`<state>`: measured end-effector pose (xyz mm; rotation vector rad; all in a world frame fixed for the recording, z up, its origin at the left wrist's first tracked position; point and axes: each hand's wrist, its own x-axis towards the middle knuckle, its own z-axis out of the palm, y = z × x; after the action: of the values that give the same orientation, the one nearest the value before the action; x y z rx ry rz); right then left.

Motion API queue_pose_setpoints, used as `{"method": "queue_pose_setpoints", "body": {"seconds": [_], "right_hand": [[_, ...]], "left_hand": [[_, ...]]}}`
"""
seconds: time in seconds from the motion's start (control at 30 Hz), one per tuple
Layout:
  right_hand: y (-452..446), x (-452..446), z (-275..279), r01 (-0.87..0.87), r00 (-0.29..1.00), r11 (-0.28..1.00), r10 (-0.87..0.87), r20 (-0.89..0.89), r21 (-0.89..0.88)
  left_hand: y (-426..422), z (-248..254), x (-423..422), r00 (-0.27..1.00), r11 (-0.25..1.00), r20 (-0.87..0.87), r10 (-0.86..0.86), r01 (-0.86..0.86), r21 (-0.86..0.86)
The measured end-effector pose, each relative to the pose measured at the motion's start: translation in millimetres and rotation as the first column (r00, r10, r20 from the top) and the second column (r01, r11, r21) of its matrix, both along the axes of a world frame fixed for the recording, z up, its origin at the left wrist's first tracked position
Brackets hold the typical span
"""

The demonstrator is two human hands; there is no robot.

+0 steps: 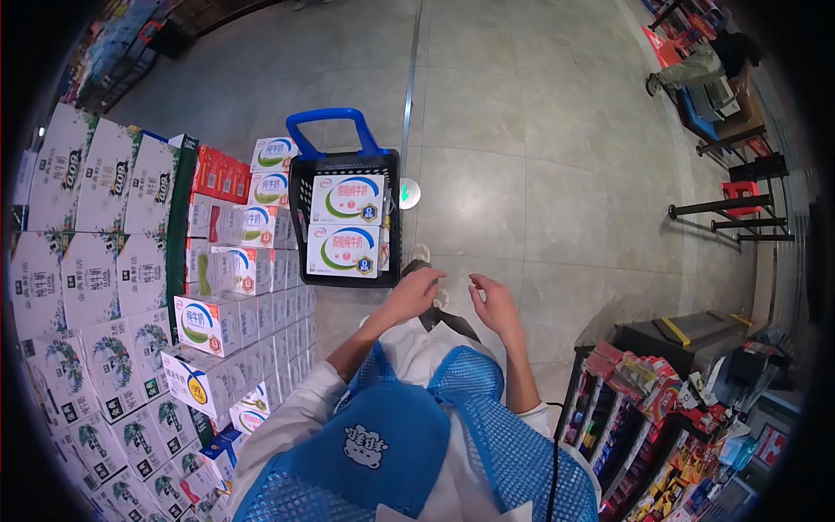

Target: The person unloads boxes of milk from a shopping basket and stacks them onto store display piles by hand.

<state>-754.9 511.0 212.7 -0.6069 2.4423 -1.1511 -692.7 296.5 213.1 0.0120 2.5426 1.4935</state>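
The left hand is empty and partly open, its fingers loosely bent and pointing inward, near the basket's closest right corner. The right hand is likewise empty, half open, fingers slightly curled and turned toward the left one; a gap separates the two.

The black basket stands upright on the floor, just ahead and to the left of the hands. Its blue handle extends beyond the far end. Inside, two white milk boxes lie one behind the other, printed faces up.

A round floor marker with a green arrow sits beside the basket's right side. Left of the basket rise stacked milk cartons, with larger printed cases further left. At lower right stands a rack of packaged goods. A red stool and another person appear at the far right.
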Motion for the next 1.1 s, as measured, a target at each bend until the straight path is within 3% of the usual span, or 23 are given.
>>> {"method": "queue_pose_setpoints", "body": {"seconds": [0.23, 0.43, 0.5, 0.53, 0.63, 0.67, 0.83, 0.9, 0.97, 1.03, 1.07, 1.1], "right_hand": [[-22.3, -59.1, -1.8, -0.001, 0.999, 1.0, 0.002, 0.033, -0.018], [-63.5, -134.7, 5.1, -0.063, 0.998, 0.997, 0.064, -0.028, 0.041], [-82.8, -158.1, 13.0, -0.092, 0.995, 0.995, 0.093, -0.026, 0.051], [-91.7, -168.1, 16.4, -0.109, 0.994, 0.993, 0.11, -0.024, 0.044], [-117.1, -194.0, 22.3, -0.147, 0.989, 0.988, 0.148, -0.006, 0.05], [-126.4, -200.5, 21.6, -0.159, 0.987, 0.986, 0.159, 0.007, 0.048], [-160.6, -223.7, 14.5, -0.232, 0.973, 0.97, 0.231, 0.023, 0.071], [-173.5, -234.4, 17.8, -0.244, 0.969, 0.968, 0.241, 0.055, 0.062], [-179.1, -243.7, 18.7, -0.255, 0.964, 0.966, 0.25, 0.095, 0.049], [-182.8, -254.9, 15.2, -0.274, 0.96, 0.959, 0.269, 0.077, 0.069], [-184.8, -260.1, 13.0, -0.289, 0.957, 0.954, 0.285, 0.053, 0.086], [-186.9, -264.9, 10.7, -0.289, 0.957, 0.954, 0.284, 0.062, 0.084]], "left_hand": [[-22.1, -14.1, -53.4, 0.997, 0.999, -0.071, 0.009, -0.012, -0.037], [-74.9, -9.8, -118.5, 0.99, 0.99, -0.04, 0.138, -0.137, 0.031], [-97.5, -0.7, -142.3, 0.975, 0.975, 0.08, 0.209, -0.213, 0.054], [-109.0, -4.6, -152.1, 0.976, 0.976, 0.003, 0.218, -0.218, 0.011], [-136.9, 1.5, -179.3, 0.96, 0.96, -0.009, 0.28, -0.28, 0.011], [-144.8, -13.8, -185.4, 0.946, 0.951, -0.103, 0.309, -0.308, 0.02], [-175.6, -36.5, -207.7, 0.926, 0.927, -0.064, 0.371, -0.374, -0.031], [-185.1, -56.4, -215.9, 0.781, 0.781, 0.011, 0.624, -0.623, -0.041], [-199.5, -74.9, -226.8, 0.726, 0.737, 0.125, 0.676, -0.671, -0.081], [-207.7, -78.5, -239.5, 0.438, 0.446, 0.108, 0.893, -0.893, -0.068], [-213.9, -80.0, -246.0, 0.436, 0.446, 0.113, 0.893, -0.892, -0.076], [-221.9, -77.9, -254.6, 0.323, 0.315, 0.221, 0.92, -0.946, 0.073]]}}
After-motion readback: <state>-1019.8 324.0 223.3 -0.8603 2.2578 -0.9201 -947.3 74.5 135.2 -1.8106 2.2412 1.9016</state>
